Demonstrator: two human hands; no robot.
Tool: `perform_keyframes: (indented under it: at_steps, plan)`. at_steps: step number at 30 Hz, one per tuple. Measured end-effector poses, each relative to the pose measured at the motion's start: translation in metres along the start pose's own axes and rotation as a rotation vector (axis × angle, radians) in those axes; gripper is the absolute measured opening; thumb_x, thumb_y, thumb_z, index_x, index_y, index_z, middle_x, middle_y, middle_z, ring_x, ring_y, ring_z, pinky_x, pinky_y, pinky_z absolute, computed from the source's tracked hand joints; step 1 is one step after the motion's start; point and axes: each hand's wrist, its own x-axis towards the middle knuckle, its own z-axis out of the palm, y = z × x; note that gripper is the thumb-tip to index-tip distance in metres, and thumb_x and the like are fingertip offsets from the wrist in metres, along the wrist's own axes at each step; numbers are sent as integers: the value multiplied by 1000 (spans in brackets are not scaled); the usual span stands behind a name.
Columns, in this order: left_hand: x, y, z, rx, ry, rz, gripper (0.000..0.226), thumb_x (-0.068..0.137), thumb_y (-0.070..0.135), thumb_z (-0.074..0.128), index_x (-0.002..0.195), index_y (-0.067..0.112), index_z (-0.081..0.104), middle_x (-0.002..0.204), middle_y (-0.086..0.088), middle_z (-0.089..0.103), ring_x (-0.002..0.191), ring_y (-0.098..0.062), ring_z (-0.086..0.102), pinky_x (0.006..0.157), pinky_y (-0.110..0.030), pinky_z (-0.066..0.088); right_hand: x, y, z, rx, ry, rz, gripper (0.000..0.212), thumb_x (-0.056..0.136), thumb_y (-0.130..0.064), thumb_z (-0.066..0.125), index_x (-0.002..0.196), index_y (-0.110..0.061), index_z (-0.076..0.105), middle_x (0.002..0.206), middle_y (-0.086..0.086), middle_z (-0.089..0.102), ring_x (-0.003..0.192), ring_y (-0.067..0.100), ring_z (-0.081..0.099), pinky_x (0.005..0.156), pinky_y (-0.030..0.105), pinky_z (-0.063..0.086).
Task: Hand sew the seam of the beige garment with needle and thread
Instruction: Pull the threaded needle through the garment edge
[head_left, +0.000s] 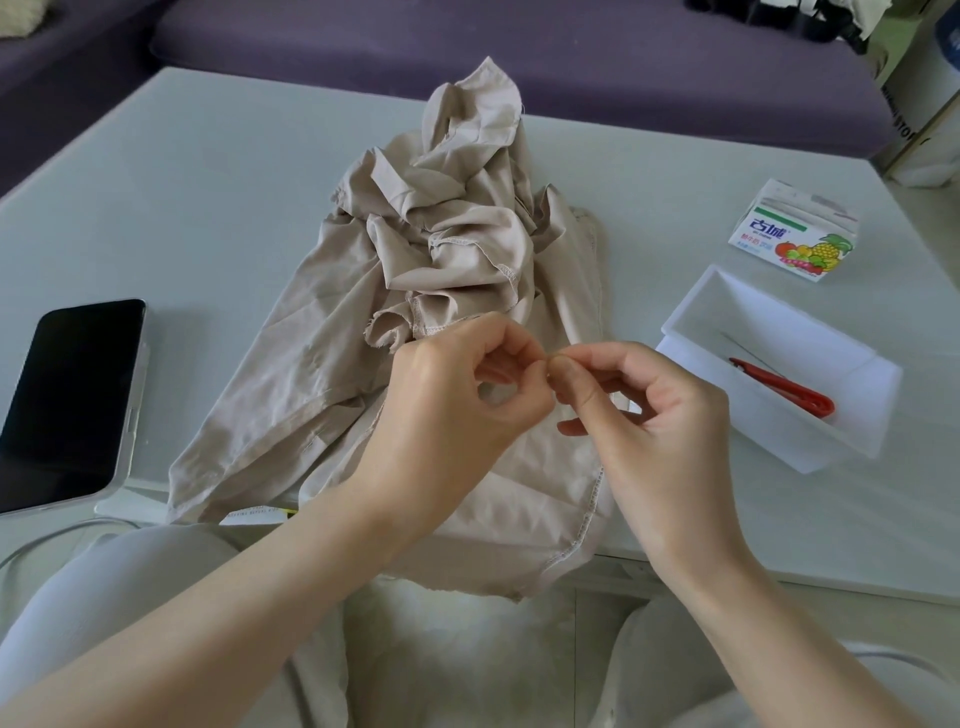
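Note:
The beige garment (447, 249) lies crumpled on the pale table (208, 208), its overlocked seam edge hanging over the near edge by my lap. My left hand (457, 400) and my right hand (639, 410) are held just above the cloth, fingertips meeting at the middle. Each hand pinches thumb against forefinger on something very fine at that meeting point; needle and thread are too thin to make out there. Neither hand grips the cloth.
A white open box (737, 332) at the right holds a red thread snipper (789, 389) and a thin needle. Behind it stands a small fruit-printed carton (789, 234). A dark phone (67, 400) lies at the left. A purple sofa (519, 57) runs behind the table.

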Motion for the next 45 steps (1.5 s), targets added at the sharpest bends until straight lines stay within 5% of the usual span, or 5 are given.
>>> perform_keyframes:
  at_steps: [8, 19, 27, 37, 45]
  plan:
    - [4, -3, 0, -229, -35, -208, 14, 89, 5, 55, 78, 13, 60, 74, 0, 71, 74, -13, 69, 78, -36, 57, 3, 0, -2, 43, -8, 40, 12, 86, -15, 65, 80, -23, 69, 71, -12, 69, 70, 5, 64, 59, 19, 53]
    - [4, -1, -1, -416, -97, -289, 23, 74, 27, 65, 85, 7, 70, 79, -9, 73, 78, -19, 71, 82, -37, 57, 4, 2, -4, 29, -36, 32, 12, 88, -15, 63, 81, -25, 68, 71, -11, 69, 70, 4, 65, 59, 18, 51]
    - [7, -5, 0, -358, -70, -251, 13, 89, 6, 59, 79, 11, 65, 73, 2, 72, 72, -5, 67, 71, -16, 52, 5, 6, -5, -28, -55, 27, 12, 88, -14, 64, 81, -24, 67, 71, -16, 67, 71, 3, 63, 68, 24, 54]
    - [8, -5, 7, -507, -70, -383, 17, 101, 7, 36, 85, 6, 44, 69, 0, 70, 67, -17, 68, 70, -29, 58, 8, 13, -5, -72, -79, 60, 13, 89, -17, 62, 79, -26, 64, 69, -17, 65, 66, 0, 60, 65, 12, 45]
    - [12, -16, 11, -198, -52, -312, 26, 100, 7, 36, 76, 17, 37, 62, 6, 46, 51, -1, 38, 52, -16, 33, 7, 16, 2, -94, -107, 93, 11, 89, -20, 63, 80, -26, 65, 67, -14, 63, 65, 7, 58, 68, 30, 53]
